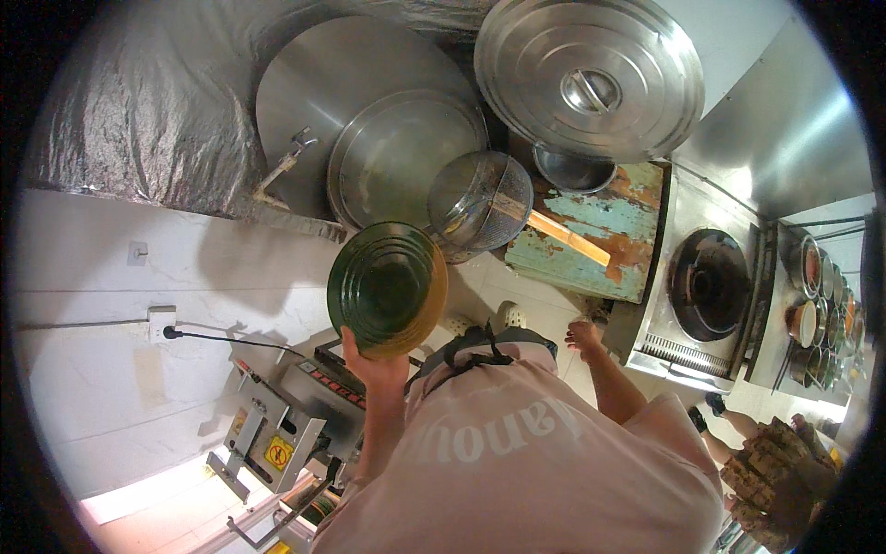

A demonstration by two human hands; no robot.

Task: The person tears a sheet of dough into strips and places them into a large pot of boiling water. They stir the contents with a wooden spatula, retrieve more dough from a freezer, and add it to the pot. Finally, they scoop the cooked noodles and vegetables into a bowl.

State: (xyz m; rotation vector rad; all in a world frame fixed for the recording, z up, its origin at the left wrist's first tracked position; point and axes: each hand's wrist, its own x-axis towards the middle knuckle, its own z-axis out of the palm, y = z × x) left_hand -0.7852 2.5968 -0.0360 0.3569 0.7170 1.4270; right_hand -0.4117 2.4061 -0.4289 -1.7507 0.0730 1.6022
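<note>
My left hand (374, 363) grips the near rim of a large round bowl (387, 287), dark green inside with an orange-brown section on one side. The bowl is tilted and shows its inside, where I see no food. Just beyond it, a round mesh strainer (477, 201) with a wooden handle (569, 237) lies over the edge of a big metal pot (405, 159). My right hand (585, 338) hangs beside my body near the stove, its fingers loosely curled; I see nothing in it.
A large metal lid (588, 76) stands at the back above a small metal pot (574, 170). A worn green-painted board (588, 228) adjoins the stove (692, 346) with a dark wok (709, 284). A metal machine (277, 429) is at lower left, another person (779, 471) at lower right.
</note>
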